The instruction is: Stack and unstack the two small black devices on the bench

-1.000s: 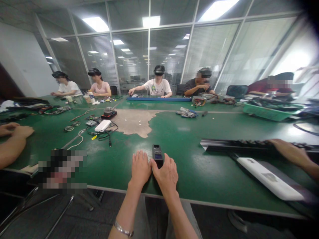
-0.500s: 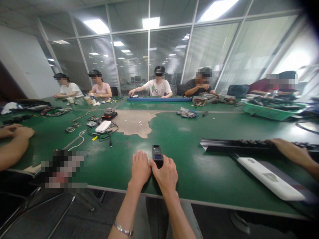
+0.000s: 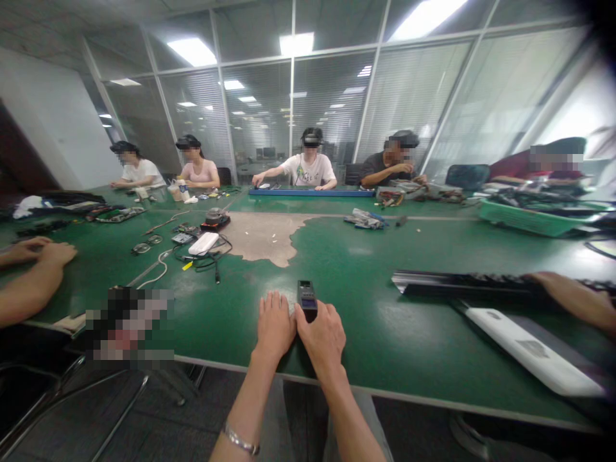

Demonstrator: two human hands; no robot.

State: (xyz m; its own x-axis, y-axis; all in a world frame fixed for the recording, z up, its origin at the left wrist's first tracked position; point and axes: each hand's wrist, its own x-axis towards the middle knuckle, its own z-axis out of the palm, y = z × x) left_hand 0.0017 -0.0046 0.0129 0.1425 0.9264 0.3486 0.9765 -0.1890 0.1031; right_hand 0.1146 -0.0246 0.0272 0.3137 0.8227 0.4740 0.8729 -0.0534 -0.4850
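My right hand (image 3: 323,333) is wrapped round the near end of a small black handheld device with a little screen (image 3: 307,298). The device rests on the green table (image 3: 366,350), its long side pointing away from me. My thumb lies along its left side, and the palm hides its lower part. Just left of it, my left hand (image 3: 275,326) lies flat, palm down, fingers stretched forward. Nothing shows in that hand, and its fingers stay beside the device. A silver bracelet (image 3: 240,441) circles my left wrist.
To the right lie a long black rail (image 3: 433,282), under a co-worker's hand (image 3: 563,289), and a white bar-shaped case (image 3: 529,350). Front left are a white power bank (image 3: 203,244) and cables. A green basket (image 3: 529,221) stands far right. Several people sit around the table.
The whole view has shifted slightly, so everything sits a little further right. My hands and the black device keep the same positions on the table.
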